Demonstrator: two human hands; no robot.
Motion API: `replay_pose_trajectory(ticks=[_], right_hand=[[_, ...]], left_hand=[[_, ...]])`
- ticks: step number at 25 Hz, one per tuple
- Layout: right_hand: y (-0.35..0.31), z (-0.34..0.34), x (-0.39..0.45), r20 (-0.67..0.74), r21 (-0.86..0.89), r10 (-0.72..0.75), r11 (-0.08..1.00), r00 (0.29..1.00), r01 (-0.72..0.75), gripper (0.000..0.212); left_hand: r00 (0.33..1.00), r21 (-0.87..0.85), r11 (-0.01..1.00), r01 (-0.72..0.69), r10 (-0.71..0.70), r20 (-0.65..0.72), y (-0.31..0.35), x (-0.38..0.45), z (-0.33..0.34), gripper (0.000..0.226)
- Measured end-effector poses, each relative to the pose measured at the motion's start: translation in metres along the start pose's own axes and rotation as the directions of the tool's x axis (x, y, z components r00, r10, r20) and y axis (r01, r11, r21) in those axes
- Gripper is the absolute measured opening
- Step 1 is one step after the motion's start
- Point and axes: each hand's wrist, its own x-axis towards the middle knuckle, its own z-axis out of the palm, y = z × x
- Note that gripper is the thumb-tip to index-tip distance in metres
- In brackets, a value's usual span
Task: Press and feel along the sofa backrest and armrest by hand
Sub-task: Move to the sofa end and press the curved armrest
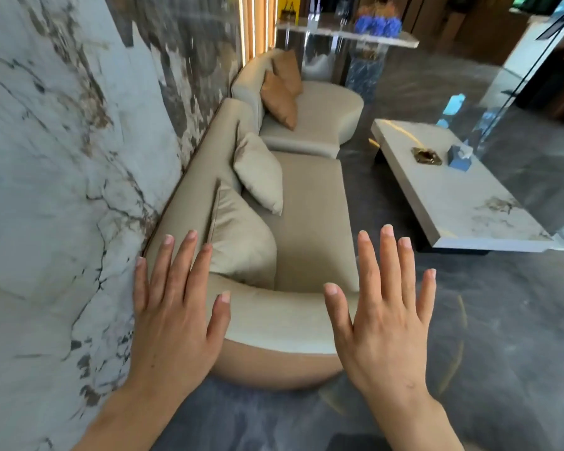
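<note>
Both hands are spread flat, fingers splayed and holding nothing. The left hand [173, 307] lies over the corner where the sofa backrest [189, 187] meets the curved armrest [280, 317], beside the marble wall [52, 177]; the right hand [385, 317] is above the armrest's outer end; contact can't be told.
</note>
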Motion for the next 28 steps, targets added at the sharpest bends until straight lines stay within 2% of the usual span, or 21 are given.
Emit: replay_pose_trajectory(ticks=[7, 12, 16, 19, 23, 28], right_hand=[[0.035, 0.150, -0.073, 0.248, -0.043, 0.016, 0.999, 0.969, -0.005, 0.066], [0.048, 0.265, -0.110, 0.390, -0.066, 0.002, 0.997, 0.921, 0.026, 0.067], [0.054, 0.322, -0.118, 0.442, -0.057, 0.025, 0.998, 0.897, 0.000, 0.069], [0.057, 0.347, -0.120, 0.386, -0.068, 0.044, 0.998, 0.921, -0.019, 0.070], [0.060, 0.357, -0.121, 0.254, -0.045, 0.022, 0.999, 0.967, -0.011, 0.064], [0.063, 0.367, -0.119, 0.181, -0.024, -0.017, 0.999, 0.983, 0.022, 0.060]], left_hand=[[0.961, 0.026, 0.999, 0.038, -0.043, 0.274, -0.026, -0.079, 0.150, 0.062], [0.950, -0.017, 0.997, 0.081, -0.072, 0.303, -0.050, -0.097, 0.262, 0.061], [0.944, -0.028, 0.996, 0.080, -0.067, 0.322, -0.064, -0.090, 0.314, 0.061], [0.947, 0.016, 0.999, 0.042, -0.045, 0.317, -0.068, -0.084, 0.337, 0.060], [0.981, 0.051, 0.997, -0.052, 0.041, 0.191, -0.073, -0.086, 0.348, 0.054], [0.989, 0.027, 0.997, -0.067, 0.063, 0.131, -0.076, -0.084, 0.357, 0.054]])
